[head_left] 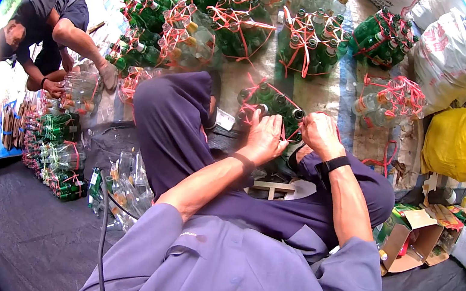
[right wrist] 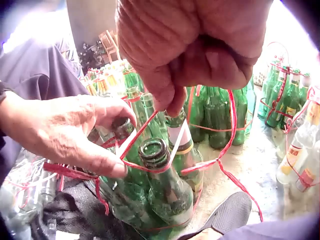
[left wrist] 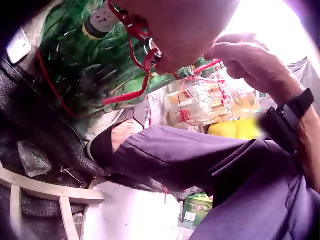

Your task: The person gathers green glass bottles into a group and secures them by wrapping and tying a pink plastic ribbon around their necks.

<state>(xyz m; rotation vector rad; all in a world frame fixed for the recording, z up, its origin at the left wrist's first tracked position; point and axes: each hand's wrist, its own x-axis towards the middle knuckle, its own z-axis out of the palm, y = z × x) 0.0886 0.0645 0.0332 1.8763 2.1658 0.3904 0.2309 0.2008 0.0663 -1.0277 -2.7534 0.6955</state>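
Observation:
Green glass bottles [head_left: 265,94] stand bundled between the person's legs, with red string [right wrist: 234,120] looped around their necks. In the right wrist view, the left hand [right wrist: 65,129] has its thumb and a finger around a bottle neck [right wrist: 123,128]. Above the bundle, the right hand [right wrist: 200,47] is curled, and its fingertips pinch a strand drawn up from the necks. The head view shows the left hand [head_left: 264,138] and right hand [head_left: 321,136] at opposite sides of the bundle. Close to the left wrist camera, the left hand [left wrist: 180,30] hides some bottle tops.
Tied bottle bundles [head_left: 313,42] stand ahead, and clear ones [head_left: 388,106] to the right. Further right are a yellow bag [head_left: 456,141] and cardboard boxes [head_left: 410,237]. Loose clear bottles [head_left: 126,186] lie left; another person [head_left: 51,25] crouches beyond. A wooden frame [left wrist: 50,191] lies near the legs.

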